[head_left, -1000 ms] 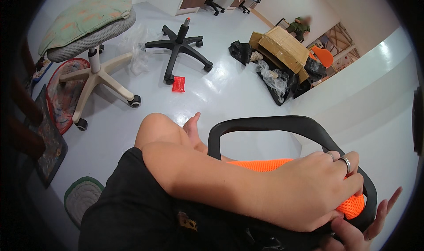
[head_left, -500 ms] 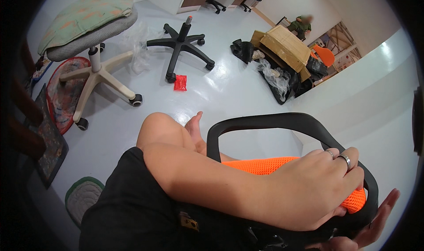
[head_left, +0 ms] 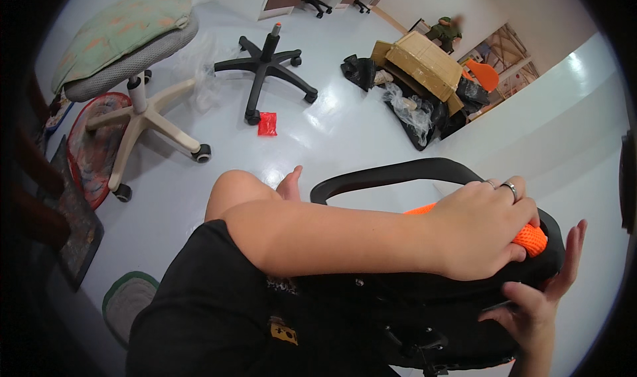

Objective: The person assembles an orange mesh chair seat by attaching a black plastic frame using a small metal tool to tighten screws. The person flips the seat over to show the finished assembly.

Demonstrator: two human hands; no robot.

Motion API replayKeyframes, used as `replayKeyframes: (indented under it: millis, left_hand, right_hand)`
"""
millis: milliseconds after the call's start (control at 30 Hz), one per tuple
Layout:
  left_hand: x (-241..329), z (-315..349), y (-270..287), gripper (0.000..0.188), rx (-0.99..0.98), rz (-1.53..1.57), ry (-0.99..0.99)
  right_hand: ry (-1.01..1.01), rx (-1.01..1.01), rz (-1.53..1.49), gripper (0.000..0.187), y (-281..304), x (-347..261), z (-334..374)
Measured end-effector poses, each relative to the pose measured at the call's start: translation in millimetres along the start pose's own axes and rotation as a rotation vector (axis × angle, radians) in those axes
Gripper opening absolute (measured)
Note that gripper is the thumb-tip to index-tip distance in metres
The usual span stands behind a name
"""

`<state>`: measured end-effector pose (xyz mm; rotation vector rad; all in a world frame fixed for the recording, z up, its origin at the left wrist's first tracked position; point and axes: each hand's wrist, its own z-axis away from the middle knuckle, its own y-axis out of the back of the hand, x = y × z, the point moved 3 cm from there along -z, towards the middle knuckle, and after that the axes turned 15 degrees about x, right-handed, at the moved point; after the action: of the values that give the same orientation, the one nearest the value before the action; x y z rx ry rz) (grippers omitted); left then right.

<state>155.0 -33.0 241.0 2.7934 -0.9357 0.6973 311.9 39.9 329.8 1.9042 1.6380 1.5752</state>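
A black chair part with a looped armrest-like frame and orange mesh leans across my lap. My left arm reaches over it from the left, and my left hand, with rings on two fingers, is closed over the mesh-covered edge at the right end. Lower right, my right hand is beside the dark underside, its fingers spread and pointing up; whether the thumb touches the underside is unclear. Metal fittings show on that underside. My forearm hides most of the mesh.
Ahead stands a black five-star chair base with a red packet beside it. A chair with a green cushion is at left. An open cardboard box and plastic wrapping lie far right; a person is behind.
The chair part has tilted, showing more of its dark underside and less mesh. My left hand has risen slightly with it. My right hand has moved up into fuller view.
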Motion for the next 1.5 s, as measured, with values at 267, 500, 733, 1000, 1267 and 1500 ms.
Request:
replayKeyframes:
  millis: [267,500,733,1000,1267,1500]
  left_hand:
    - [-14,-2,-6,0.035,-0.049,-0.025,0.011]
    - [-21,-6,-26,0.039,-0.018,0.14,0.031]
    - [-18,-5,-25,0.057,-0.013,0.16,-0.031]
    - [-26,-8,-26,0.043,-0.004,0.178,-0.086]
    - [-57,-7,-28,0.023,0.096,0.029,0.098]
    - [-111,-9,-47,0.025,-0.005,0.043,0.156]
  right_hand:
    - [0.051,0.034,0.013,0.025,-11,5,13]
    - [-0.027,-0.088,-0.183,0.039,18,14,-9]
    - [-0.085,0.075,-0.043,0.058,-30,41,-33]
    - [-0.044,0.026,0.03,0.064,-42,51,-35]
    - [-0.697,0.307,0.025,0.081,-32,98,45]
    - [-0.876,-0.001,-0.153,0.049,-111,93,96]
